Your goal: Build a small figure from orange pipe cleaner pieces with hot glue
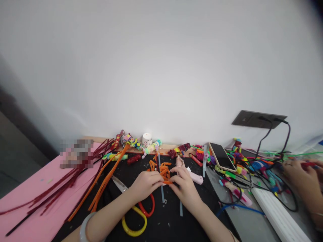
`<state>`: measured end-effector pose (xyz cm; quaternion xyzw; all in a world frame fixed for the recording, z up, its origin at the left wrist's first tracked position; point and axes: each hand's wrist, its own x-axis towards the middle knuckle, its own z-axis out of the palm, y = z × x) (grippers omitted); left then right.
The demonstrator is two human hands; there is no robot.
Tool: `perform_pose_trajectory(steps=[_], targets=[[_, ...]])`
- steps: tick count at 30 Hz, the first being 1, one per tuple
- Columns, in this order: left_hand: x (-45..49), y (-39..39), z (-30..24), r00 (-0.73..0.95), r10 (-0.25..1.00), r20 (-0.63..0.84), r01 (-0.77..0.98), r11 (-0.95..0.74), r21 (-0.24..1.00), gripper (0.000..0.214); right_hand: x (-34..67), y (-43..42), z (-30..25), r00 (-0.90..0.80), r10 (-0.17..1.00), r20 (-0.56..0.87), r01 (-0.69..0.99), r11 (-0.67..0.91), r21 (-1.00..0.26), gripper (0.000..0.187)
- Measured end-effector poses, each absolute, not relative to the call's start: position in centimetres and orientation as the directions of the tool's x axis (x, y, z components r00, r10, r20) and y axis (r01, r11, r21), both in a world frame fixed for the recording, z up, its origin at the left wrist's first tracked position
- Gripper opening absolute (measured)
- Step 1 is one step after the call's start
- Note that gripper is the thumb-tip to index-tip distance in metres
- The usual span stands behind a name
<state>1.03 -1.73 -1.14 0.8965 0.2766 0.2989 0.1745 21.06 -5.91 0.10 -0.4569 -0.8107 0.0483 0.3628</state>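
Observation:
A short orange pipe cleaner piece [167, 182] is pinched between the fingertips of my left hand [148, 184] and my right hand [184, 186], over the black mat. Just beyond my fingers lies a small pile of cut orange pieces [165, 169]. A pink glue gun [196, 177] rests partly behind my right hand. Scissors [124, 190] with one red and one yellow handle lie partly under my left forearm. Clear glue sticks [163, 194] are on the mat between my arms.
Long orange [108, 181] and dark red pipe cleaners [68, 174] stretch across the pink sheet [22, 201] at left. Pipe cleaner figures [152, 148] line the wall. At right are a phone [222, 157], cables, a white power strip [280, 213] and another person's hands [300, 176].

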Motion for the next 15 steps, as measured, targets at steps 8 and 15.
perform_pose_trajectory(steps=[8, 15], targets=[[1.12, -1.66, -1.02, 0.676, 0.590, 0.440, 0.396, -0.796, 0.458, 0.022, 21.04, -5.96, 0.11, -0.327, 0.778, 0.536, 0.690, 0.585, -0.427, 0.016], [1.10, -1.69, -1.06, 0.677, 0.587, 0.444, 0.396, -0.799, 0.453, 0.024, 20.96, -5.93, 0.09, -0.325, 0.787, 0.525, 0.691, 0.576, -0.437, 0.017]])
